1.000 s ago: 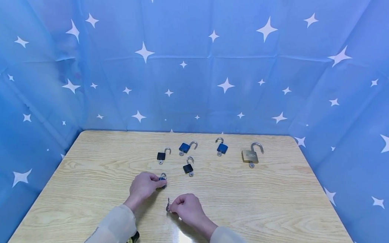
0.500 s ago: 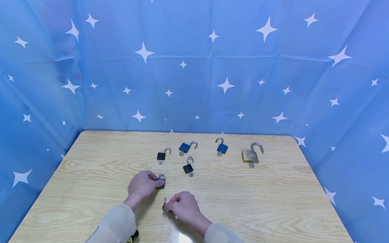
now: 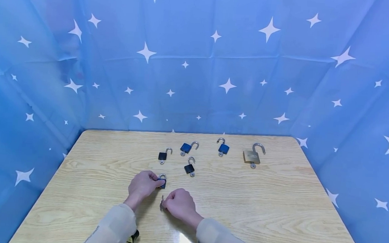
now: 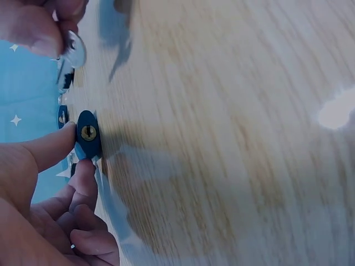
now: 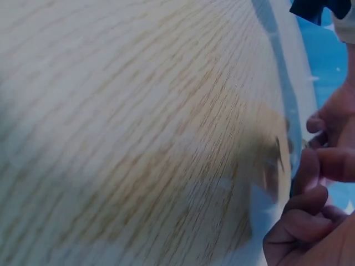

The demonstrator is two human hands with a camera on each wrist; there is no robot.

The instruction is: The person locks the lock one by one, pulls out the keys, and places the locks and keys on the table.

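My left hand (image 3: 142, 184) pinches a small blue padlock (image 3: 161, 182) between thumb and fingers at the middle of the table. Its shackle is down in the body and points away from me. In the left wrist view the brass keyhole of the padlock (image 4: 87, 133) faces the camera, with no key in it. My right hand (image 3: 180, 203) pinches a small metal key (image 3: 162, 202) near the padlock, on its near side. In that wrist view the key (image 4: 73, 52) is apart from the keyhole. The right wrist view shows curled fingers (image 5: 305, 210) that hide most of the key.
Farther back lie several padlocks with raised shackles and keys in them: black ones (image 3: 162, 156) (image 3: 189, 168), blue ones (image 3: 185, 147) (image 3: 223, 149) and a larger brass padlock (image 3: 251, 157). A blue star-patterned curtain (image 3: 197, 80) stands behind the wooden table (image 3: 275, 215).
My right hand has moved left and slightly away from me with the key, closer to the padlock. My left hand has shifted the padlock only slightly. The head view has shifted a little.
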